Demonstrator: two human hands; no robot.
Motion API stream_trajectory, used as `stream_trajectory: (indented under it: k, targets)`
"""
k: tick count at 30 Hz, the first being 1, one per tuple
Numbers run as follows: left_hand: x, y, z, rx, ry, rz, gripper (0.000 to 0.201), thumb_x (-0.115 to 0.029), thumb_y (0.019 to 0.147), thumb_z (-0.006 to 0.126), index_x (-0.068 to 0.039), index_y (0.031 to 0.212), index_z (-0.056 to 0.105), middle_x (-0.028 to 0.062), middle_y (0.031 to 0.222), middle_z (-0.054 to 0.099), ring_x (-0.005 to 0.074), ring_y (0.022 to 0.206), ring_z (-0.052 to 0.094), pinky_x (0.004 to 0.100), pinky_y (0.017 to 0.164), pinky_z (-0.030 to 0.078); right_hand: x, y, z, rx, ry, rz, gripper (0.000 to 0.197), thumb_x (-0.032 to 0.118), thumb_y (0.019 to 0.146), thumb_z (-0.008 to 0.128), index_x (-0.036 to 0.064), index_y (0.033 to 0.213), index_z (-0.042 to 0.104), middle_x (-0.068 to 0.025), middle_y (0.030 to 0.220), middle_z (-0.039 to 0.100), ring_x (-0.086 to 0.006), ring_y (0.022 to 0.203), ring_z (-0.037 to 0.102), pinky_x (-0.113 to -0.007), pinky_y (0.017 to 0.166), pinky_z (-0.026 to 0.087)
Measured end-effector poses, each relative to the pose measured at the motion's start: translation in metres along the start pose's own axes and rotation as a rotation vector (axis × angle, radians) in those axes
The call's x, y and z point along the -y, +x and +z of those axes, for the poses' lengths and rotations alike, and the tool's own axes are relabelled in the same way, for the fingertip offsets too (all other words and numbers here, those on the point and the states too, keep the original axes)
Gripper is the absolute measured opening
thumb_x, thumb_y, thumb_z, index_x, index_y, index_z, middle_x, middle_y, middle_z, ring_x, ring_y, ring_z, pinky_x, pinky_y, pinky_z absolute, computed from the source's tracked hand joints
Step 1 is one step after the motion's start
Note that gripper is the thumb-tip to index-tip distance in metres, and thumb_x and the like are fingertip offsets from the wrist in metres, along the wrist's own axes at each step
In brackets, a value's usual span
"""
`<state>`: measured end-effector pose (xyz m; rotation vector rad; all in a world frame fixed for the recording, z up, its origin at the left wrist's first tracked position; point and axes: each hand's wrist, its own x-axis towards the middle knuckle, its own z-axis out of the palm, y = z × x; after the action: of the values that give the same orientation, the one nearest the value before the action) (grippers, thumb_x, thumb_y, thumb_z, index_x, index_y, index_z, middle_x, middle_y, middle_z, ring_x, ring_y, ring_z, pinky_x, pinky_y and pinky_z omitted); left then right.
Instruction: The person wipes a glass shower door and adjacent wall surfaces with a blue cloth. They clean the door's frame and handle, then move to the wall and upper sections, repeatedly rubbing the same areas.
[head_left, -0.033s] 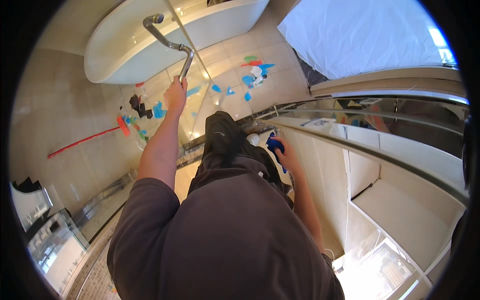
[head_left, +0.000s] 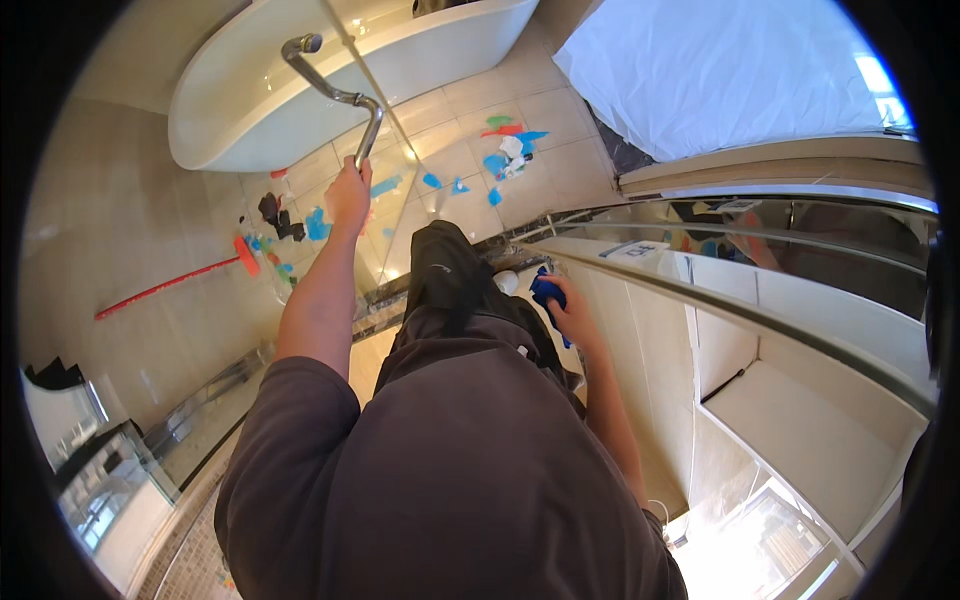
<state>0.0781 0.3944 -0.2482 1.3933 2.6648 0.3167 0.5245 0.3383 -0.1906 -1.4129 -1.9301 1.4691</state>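
Observation:
A bent chrome door handle [head_left: 372,128] runs along the edge of a glass panel [head_left: 408,150] in front of me. My left hand [head_left: 349,200] is closed around its lower end, with the arm stretched forward. In my right hand [head_left: 573,310], down beside my thigh, is a crumpled dark blue cloth [head_left: 547,290]. My fingers are bent around the cloth, and part of it hangs below them.
Beyond the glass stands a white bathtub [head_left: 210,135]. Blue, red, green and white scraps [head_left: 512,148] litter the tiles. A red long-handled broom [head_left: 170,286] lies at left. Right are a white sheet [head_left: 720,70], a metal rail [head_left: 760,313] and white shelving [head_left: 810,420].

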Motion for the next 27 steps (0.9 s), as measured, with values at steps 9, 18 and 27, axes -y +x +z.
stream_trajectory:
  k: [9,18,27]
  targets:
    - [0.028,0.036,-0.019,0.012,-0.055,-0.141,0.035,-0.042,0.098,0.041,-0.008,0.101,0.049,0.0183,0.083,0.067,0.0411,0.072,0.064,0.052,0.064,0.049,0.045,0.087,0.023,-0.041,-0.038,-0.064,0.037,-0.002,0.08,0.054,0.0049,0.117,0.057,-0.019,0.119,0.057,-0.0389,0.115,0.052,-0.042,0.098,0.041]
    - [0.036,0.052,-0.04,0.126,-0.141,-0.321,0.04,-0.043,0.099,0.04,-0.005,0.11,0.048,0.0223,0.089,0.067,0.0433,0.082,0.063,0.0512,0.073,0.047,0.059,0.237,0.058,-0.075,-0.027,-0.019,0.035,0.001,0.08,0.054,0.0048,0.115,0.057,-0.0192,0.111,0.06,-0.0374,0.106,0.056,-0.041,0.093,0.045]
    - [0.051,0.064,-0.037,0.121,-0.214,-0.365,0.04,-0.045,0.096,0.046,-0.005,0.099,0.052,0.0215,0.076,0.066,0.0436,0.075,0.063,0.0514,0.068,0.047,0.224,0.447,0.099,0.248,0.079,-0.362,0.03,0.016,0.085,0.057,0.0083,0.114,0.056,-0.0209,0.097,0.067,-0.0382,0.09,0.065,-0.042,0.078,0.05]
